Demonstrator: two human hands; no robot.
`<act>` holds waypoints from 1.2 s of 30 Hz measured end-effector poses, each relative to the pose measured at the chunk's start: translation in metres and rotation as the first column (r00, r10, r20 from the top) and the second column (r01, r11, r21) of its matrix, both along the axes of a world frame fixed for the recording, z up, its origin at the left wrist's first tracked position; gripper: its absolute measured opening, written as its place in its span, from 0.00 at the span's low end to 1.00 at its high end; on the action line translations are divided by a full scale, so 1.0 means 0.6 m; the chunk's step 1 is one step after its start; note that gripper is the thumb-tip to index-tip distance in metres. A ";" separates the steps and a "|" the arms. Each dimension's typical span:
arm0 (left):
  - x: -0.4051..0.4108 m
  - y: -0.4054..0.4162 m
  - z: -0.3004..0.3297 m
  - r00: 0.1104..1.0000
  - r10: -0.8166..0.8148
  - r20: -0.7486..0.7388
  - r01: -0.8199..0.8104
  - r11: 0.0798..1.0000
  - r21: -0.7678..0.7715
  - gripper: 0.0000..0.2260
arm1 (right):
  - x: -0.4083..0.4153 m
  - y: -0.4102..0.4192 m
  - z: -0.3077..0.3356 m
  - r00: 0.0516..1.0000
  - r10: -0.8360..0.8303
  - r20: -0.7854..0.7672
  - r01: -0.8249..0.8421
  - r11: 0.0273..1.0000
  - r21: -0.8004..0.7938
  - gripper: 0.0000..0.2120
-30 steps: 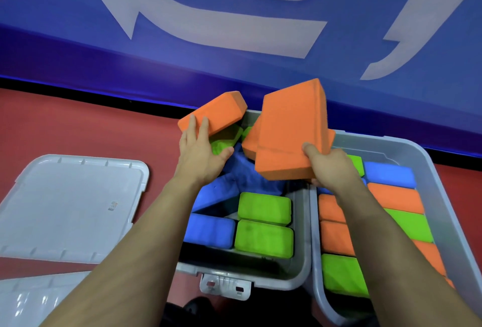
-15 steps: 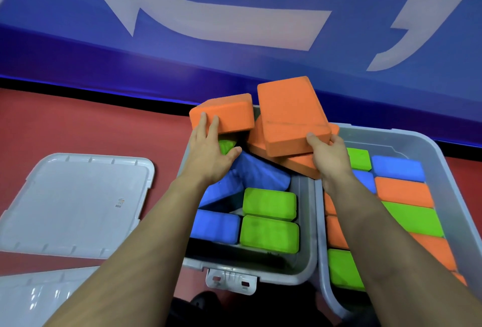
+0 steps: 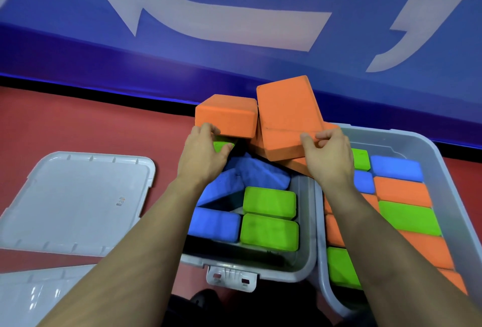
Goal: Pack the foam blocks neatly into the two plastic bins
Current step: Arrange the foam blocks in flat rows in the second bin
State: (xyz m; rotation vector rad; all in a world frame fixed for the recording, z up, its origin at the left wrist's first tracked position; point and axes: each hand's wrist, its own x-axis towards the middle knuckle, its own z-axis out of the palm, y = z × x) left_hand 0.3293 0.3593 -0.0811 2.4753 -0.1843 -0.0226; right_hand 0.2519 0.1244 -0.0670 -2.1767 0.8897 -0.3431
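Observation:
Two grey plastic bins stand side by side: the left bin (image 3: pixel 307 253) and the right bin (image 3: pixel 417 141). My left hand (image 3: pixel 202 155) grips a small orange foam block (image 3: pixel 227 115) above the left bin's far end. My right hand (image 3: pixel 330 154) grips a larger orange block (image 3: pixel 287 115), tilted over another orange block (image 3: pixel 297 163) on the rims between the bins. Inside the left bin lie blue blocks (image 3: pixel 216 225), a slanted blue block (image 3: pixel 250 172) and green blocks (image 3: pixel 270 231). The right bin holds rows of orange, green and blue blocks (image 3: pixel 407 217).
Two grey bin lids lie on the red floor to the left: one (image 3: pixel 75 204) beside the left bin, another (image 3: pixel 31 298) at the bottom left corner. A blue wall with white lettering (image 3: pixel 234 26) rises just behind the bins. A latch (image 3: pixel 230 278) hangs on the left bin's near side.
Both orange blocks tipped from steep tilts toward flatter poses above the left bin's far end. My right hand moved its block lower onto the other orange block.

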 end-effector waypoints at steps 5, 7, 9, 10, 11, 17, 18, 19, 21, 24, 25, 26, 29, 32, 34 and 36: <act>-0.035 0.021 -0.073 0.942 -0.155 -0.299 0.211 0.964 0.163 0.18 | -0.008 0.025 0.001 0.893 0.442 -0.083 -0.436 0.896 0.082 0.12; -0.046 0.030 -0.112 0.893 -0.193 -0.407 0.315 0.914 0.257 0.29 | -0.012 0.034 -0.029 0.765 0.608 -0.210 -0.591 0.794 0.143 0.11; -0.037 0.037 -0.137 0.861 -0.231 -0.452 0.404 0.852 0.334 0.36 | -0.016 0.038 -0.070 0.691 0.663 -0.287 -0.641 0.746 0.180 0.10; -0.031 0.039 -0.146 0.844 -0.266 -0.465 0.458 0.808 0.370 0.38 | -0.019 0.038 -0.093 0.674 0.667 -0.317 -0.641 0.741 0.198 0.15; -0.024 0.041 -0.151 0.833 -0.304 -0.463 0.505 0.760 0.410 0.39 | -0.020 0.039 -0.110 0.671 0.660 -0.338 -0.630 0.748 0.210 0.21; -0.012 0.046 -0.182 0.843 -0.451 -0.293 0.520 0.544 0.659 0.40 | -0.026 0.050 -0.205 0.618 0.629 -0.472 -0.629 0.756 0.182 0.35; -0.011 0.042 -0.188 0.855 -0.448 -0.261 0.493 0.546 0.678 0.41 | -0.026 0.052 -0.218 0.609 0.632 -0.480 -0.645 0.746 0.163 0.36; -0.012 0.036 -0.194 0.868 -0.439 -0.234 0.465 0.551 0.693 0.42 | -0.027 0.056 -0.229 0.602 0.635 -0.483 -0.659 0.737 0.148 0.38; -0.015 0.025 -0.205 0.887 -0.413 -0.204 0.425 0.562 0.709 0.41 | -0.028 0.065 -0.247 0.586 0.632 -0.508 -0.674 0.727 0.127 0.39; -0.014 0.025 -0.215 0.894 -0.400 -0.202 0.420 0.594 0.687 0.37 | -0.031 0.079 -0.261 0.597 0.591 -0.543 -0.663 0.744 0.082 0.39; -0.012 0.028 -0.219 0.891 -0.405 -0.205 0.430 0.608 0.668 0.36 | -0.032 0.081 -0.263 0.613 0.578 -0.538 -0.655 0.753 0.063 0.39; -0.010 0.033 -0.222 0.885 -0.413 -0.213 0.445 0.623 0.644 0.35 | -0.032 0.082 -0.263 0.628 0.569 -0.531 -0.648 0.760 0.049 0.38; -0.005 0.047 -0.231 0.863 -0.442 -0.245 0.500 0.682 0.533 0.37 | -0.034 0.081 -0.261 0.655 0.554 -0.514 -0.630 0.776 0.035 0.36; 0.001 0.060 -0.230 0.853 -0.445 -0.272 0.521 0.734 0.435 0.36 | -0.036 0.078 -0.256 0.660 0.550 -0.511 -0.617 0.786 0.049 0.34; 0.005 0.067 -0.225 0.853 -0.438 -0.284 0.520 0.765 0.381 0.35 | -0.037 0.079 -0.253 0.663 0.549 -0.508 -0.614 0.787 0.050 0.32; 0.008 0.071 -0.221 0.849 -0.439 -0.295 0.524 0.775 0.354 0.33 | -0.038 0.079 -0.252 0.662 0.551 -0.509 -0.618 0.785 0.046 0.32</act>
